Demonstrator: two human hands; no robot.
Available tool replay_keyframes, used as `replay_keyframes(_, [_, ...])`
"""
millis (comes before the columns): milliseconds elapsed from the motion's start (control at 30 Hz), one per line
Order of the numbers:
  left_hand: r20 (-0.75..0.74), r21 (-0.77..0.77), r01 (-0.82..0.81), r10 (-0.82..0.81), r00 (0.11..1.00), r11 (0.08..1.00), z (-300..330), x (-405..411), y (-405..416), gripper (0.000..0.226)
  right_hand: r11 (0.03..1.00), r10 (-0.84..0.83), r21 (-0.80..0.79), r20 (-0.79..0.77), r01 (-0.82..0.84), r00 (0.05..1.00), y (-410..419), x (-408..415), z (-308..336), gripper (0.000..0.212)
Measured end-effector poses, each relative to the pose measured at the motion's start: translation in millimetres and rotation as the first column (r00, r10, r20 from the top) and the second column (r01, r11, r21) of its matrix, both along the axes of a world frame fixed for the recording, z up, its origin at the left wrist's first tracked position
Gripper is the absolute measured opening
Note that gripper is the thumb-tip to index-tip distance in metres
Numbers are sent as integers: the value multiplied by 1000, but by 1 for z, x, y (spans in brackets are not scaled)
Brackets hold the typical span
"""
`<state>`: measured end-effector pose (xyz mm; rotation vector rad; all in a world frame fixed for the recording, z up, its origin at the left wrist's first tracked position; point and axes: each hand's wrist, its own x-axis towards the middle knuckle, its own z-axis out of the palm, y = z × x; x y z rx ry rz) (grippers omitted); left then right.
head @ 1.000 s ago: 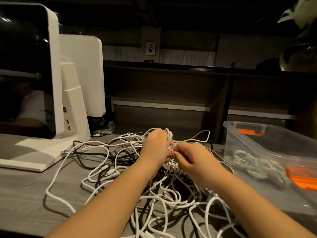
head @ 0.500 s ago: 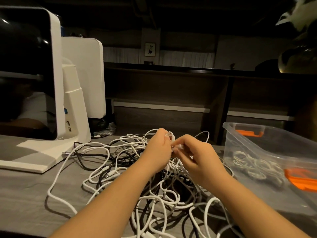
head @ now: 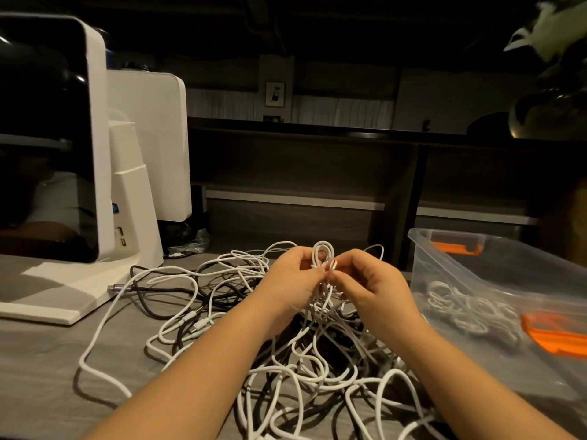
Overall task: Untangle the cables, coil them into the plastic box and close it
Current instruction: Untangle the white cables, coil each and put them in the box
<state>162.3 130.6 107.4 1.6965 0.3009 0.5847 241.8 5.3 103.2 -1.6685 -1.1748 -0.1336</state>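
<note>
On the dim grey table [head: 44, 360], we pinch a small white loop [head: 323, 253] with left hand [head: 290, 281] and right hand [head: 370, 282], and pulling it could tighten the tangled cables [head: 286, 354] toward six o'clock.

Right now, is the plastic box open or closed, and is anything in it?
Open. The plastic box has no lid on its rim, and coiled white cables show through its clear wall, lying on the bottom.
</note>
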Motion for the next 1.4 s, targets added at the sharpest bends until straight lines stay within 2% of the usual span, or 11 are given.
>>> replay_keyframes(333, [19, 349, 67, -79, 997, 935, 1, -7, 1, 36, 992, 51, 124, -276, -17, 960, 2, 9, -1, 16])
replay_keyframes(467, [31, 347, 45, -59, 998, 937, 1, -6, 1, 37, 995, -14, 98, 58, 9, 998, -4, 11, -3, 15])
replay_keyframes(567, [46, 354, 46, -66, 997, 934, 4, -8, 0, 30, 989, -79, 147, 462, 12, 883, -4, 13, -2, 18])
replay_keyframes(633, [28, 387, 40, -55, 998, 921, 5, -8, -1, 30, 989, -102, 150, 598, 15, 795, -3, 15, -1, 15])
replay_keyframes(700, [-6, 426, 41, -42, 999, 904, 5, -8, -2, 36, 989, -119, 144, 640, 33, 759, -3, 17, -1, 13])
replay_keyframes(867, [50, 521, -70, 51, 997, 851, 4, -6, -5, 41, 993, -99, 106, 467, 56, 879, -1, 14, -3, 16])
replay_keyframes(1000, [138, 596, -163, 100, 985, 786, -2, -3, -6, 45, 995, -104, 41, 435, 96, 894, 1, 18, -4, 17])
replay_keyframes(1100, [162, 479, -117, 43, 986, 870, 0, -4, -8, 47, 991, -97, 119, 320, 61, 942, -1, 19, -2, 14])
replay_keyframes(1200, [137, 54, 34, -41, 990, 998, 11, -7, -10, 32, 975, -12, 220, 197, -32, 980, -4, 16, 1, 20])
replay_keyframes(1267, [73, -137, 138, -129, 989, 981, 16, -11, -13, 17, 967, 50, 237, 184, -93, 982, -5, 14, 0, 17])
replay_keyframes(1400, [23, -208, 256, -256, 966, 944, 10, -11, -19, 32, 968, 89, 219, 157, -123, 984, -5, 15, -1, 13])
